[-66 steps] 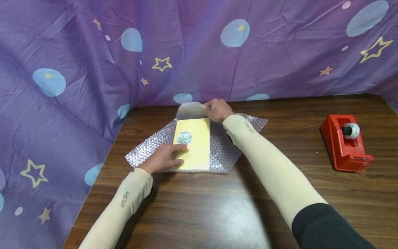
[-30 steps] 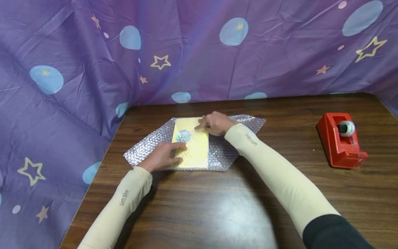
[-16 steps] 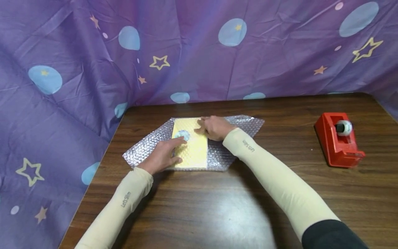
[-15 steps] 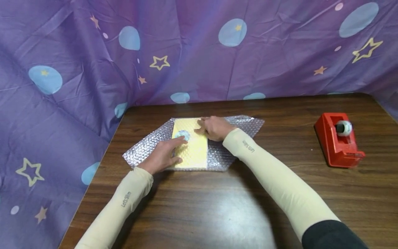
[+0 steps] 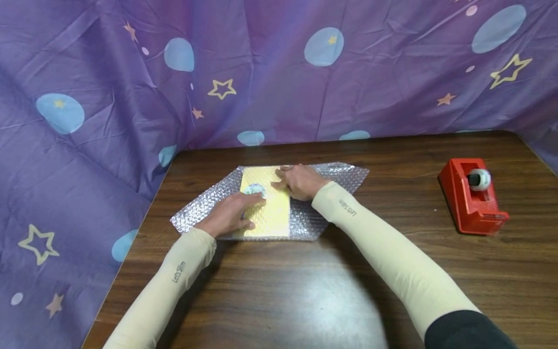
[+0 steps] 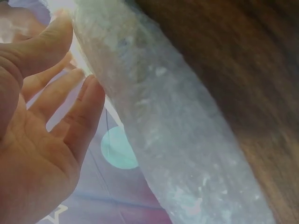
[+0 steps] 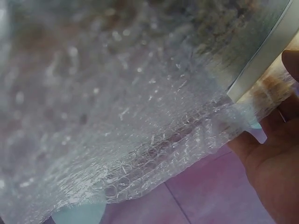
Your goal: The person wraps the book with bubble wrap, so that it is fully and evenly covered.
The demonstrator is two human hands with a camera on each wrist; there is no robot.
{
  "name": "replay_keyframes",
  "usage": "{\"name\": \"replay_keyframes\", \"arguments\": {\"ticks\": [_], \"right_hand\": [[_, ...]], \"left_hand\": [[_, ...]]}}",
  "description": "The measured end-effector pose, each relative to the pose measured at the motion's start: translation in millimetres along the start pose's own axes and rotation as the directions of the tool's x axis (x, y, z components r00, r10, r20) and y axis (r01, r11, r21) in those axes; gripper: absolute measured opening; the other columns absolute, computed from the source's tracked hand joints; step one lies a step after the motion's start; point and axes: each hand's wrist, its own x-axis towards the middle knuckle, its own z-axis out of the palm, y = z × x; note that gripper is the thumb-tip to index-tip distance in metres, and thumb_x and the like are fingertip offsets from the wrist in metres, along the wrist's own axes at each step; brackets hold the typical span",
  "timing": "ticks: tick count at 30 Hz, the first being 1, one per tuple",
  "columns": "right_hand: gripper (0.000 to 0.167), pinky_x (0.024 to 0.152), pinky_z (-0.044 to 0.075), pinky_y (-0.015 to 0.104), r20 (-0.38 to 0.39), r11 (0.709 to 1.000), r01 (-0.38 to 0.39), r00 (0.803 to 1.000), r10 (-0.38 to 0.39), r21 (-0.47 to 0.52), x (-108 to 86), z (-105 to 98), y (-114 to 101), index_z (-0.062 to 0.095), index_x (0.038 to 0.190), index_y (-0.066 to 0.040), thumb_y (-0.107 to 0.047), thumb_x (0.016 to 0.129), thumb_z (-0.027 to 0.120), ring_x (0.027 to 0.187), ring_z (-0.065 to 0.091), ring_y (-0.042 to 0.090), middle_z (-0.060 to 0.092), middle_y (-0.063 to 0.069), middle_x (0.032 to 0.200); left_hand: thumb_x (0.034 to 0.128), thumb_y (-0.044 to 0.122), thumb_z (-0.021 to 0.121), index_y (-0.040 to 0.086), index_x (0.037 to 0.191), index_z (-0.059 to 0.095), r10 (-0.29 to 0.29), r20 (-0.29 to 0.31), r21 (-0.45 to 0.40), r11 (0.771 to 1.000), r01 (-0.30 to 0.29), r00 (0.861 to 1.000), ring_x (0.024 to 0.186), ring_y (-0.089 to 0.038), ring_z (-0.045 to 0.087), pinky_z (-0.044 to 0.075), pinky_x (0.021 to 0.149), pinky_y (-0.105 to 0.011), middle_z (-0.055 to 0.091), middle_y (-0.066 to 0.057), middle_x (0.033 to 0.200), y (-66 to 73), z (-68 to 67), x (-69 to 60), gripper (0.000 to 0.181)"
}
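Note:
A yellow book (image 5: 274,213) with a round picture lies on the wooden table, covered by clear bubble wrap (image 5: 305,220) that spreads out flat to its left and right. The left hand (image 5: 231,212) rests on the book's left part, thumb and fingers spread apart. At the book's top right edge the right hand (image 5: 301,181) rests with its fingertips on the wrapped surface. In the left wrist view the left hand (image 6: 51,112) touches the edge of the wrap (image 6: 154,107). The right wrist view has bubble wrap (image 7: 117,121) beside the right hand (image 7: 275,154) and the book's pale edge (image 7: 261,58).
A red tape dispenser (image 5: 471,203) with a roll of tape (image 5: 481,179) stands on the table (image 5: 270,291) at the right. Behind and to the left hangs a purple curtain (image 5: 279,63) with stars and blue spots.
The right hand has come down from a raised flap of wrap behind the book, which now lies folded over it. The left hand has shifted slightly up across the book.

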Motion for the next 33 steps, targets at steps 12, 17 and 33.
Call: {"name": "replay_keyframes", "arguments": {"ticks": [12, 17, 33], "right_hand": [[0.038, 0.117, 0.035, 0.063, 0.197, 0.994, -0.082, 0.976, 0.094, -0.069, -5.8, -11.9, -7.3, 0.058, 0.139, -0.03, -0.019, 0.103, 0.052, 0.148, 0.04, 0.034, 0.046, 0.01, 0.157], [0.062, 0.119, 0.033, 0.061, 0.283, 0.989, -0.068, 0.953, 0.103, -0.132, -10.8, -20.9, -11.4, 0.047, 0.149, -0.031, -0.002, 0.094, 0.051, 0.151, 0.033, 0.037, 0.039, 0.012, 0.161], [0.06, 0.122, 0.028, 0.059, 0.256, 0.966, -0.259, 0.934, 0.247, 0.011, -67.4, -66.7, 8.5, 0.031, 0.158, -0.018, -0.022, 0.103, 0.052, 0.155, 0.02, 0.04, 0.027, 0.022, 0.164]], "left_hand": [[0.0757, 0.019, 0.085, 0.011, 0.143, 0.054, -0.068, 0.039, 0.027, 0.997, 0.067, 0.997, 0.122, -0.035, 0.063, 0.054, 0.102, -0.051, 0.061, -0.014, 0.142, 3.2, 1.1, 1.3, 0.075], [0.0772, 0.018, 0.084, 0.009, 0.141, 0.057, -0.041, 0.047, 0.042, 0.998, 0.039, 0.998, 0.127, -0.036, 0.06, 0.051, 0.107, -0.051, 0.055, -0.012, 0.149, 4.6, 0.9, 2.1, 0.069], [0.0787, 0.018, 0.082, 0.008, 0.139, 0.059, -0.035, 0.04, 0.025, 0.999, 0.034, 0.999, 0.132, -0.036, 0.056, 0.048, 0.11, -0.053, 0.053, -0.01, 0.151, 5.4, 0.6, 1.1, 0.065]]}}
